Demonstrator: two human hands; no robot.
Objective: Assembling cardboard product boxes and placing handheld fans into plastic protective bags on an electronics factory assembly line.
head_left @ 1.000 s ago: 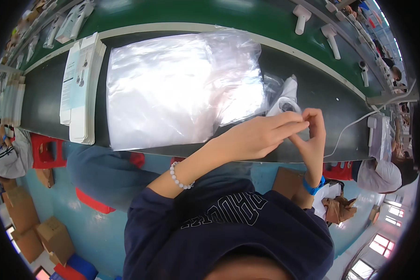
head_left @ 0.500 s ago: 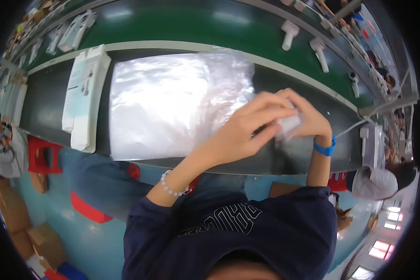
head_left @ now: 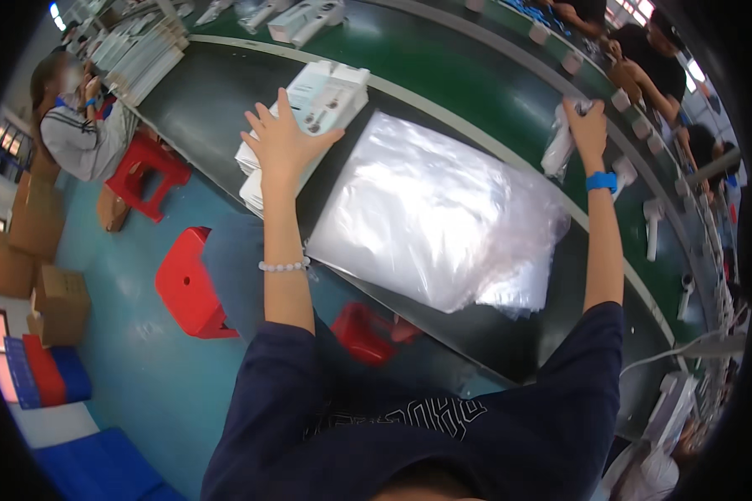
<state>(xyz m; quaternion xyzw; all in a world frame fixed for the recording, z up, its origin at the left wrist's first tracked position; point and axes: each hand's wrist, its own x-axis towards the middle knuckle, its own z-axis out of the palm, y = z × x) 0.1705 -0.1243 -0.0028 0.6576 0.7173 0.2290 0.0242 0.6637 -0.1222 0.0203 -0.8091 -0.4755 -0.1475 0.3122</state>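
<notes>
My left hand (head_left: 286, 144) is spread open over a stack of flat printed cartons (head_left: 342, 93), its fingers at the stack's near left side. Whether the palm touches the top carton, I cannot tell. Far to the right, my right hand (head_left: 589, 127) is closed on the upper end of a white handheld device in a clear plastic bag (head_left: 557, 152), over the green conveyor belt (head_left: 514, 125). Between my two arms lies a wide pile of clear plastic bags (head_left: 418, 209) on the dark table ledge, crumpled at its right end.
More white devices (head_left: 652, 230) sit along the belt to the right. Boxes and bagged devices (head_left: 305, 23) stand on its far left part. A person (head_left: 79, 125) sits at the left beside more stacked cartons (head_left: 142, 63). Red stools (head_left: 192, 284) and brown boxes (head_left: 58, 305) are on the floor.
My hands, together over the right of the ledge before, are now wide apart. The left has moved to the carton stack; the right has reached the belt with a bagged device. The view has turned left.
</notes>
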